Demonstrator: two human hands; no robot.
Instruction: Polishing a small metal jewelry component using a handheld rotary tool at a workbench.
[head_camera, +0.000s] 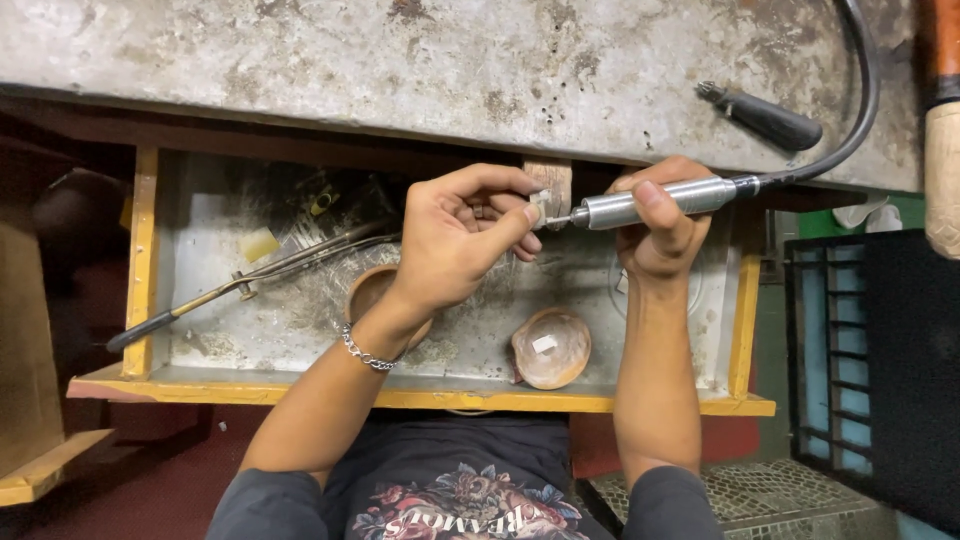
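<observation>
Two hands meet at upper centre: left hand (462, 232) pinches a small pale piece (537, 208); right hand (660, 225) grips the rotary tool (655, 201), lying horizontally, tip pointing left onto it.

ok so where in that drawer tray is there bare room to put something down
Bare floor lies between the left hand and the shell dish, and right of the dish toward the yellow rim. The back left is crowded with long tongs and scrap.

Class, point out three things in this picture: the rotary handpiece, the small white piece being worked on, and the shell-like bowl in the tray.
Handpiece (655, 202): head view, middle of its silver barrel.
White piece (536, 208): head view, its exposed face.
Bowl (570, 360): head view, its inner wall.
</observation>
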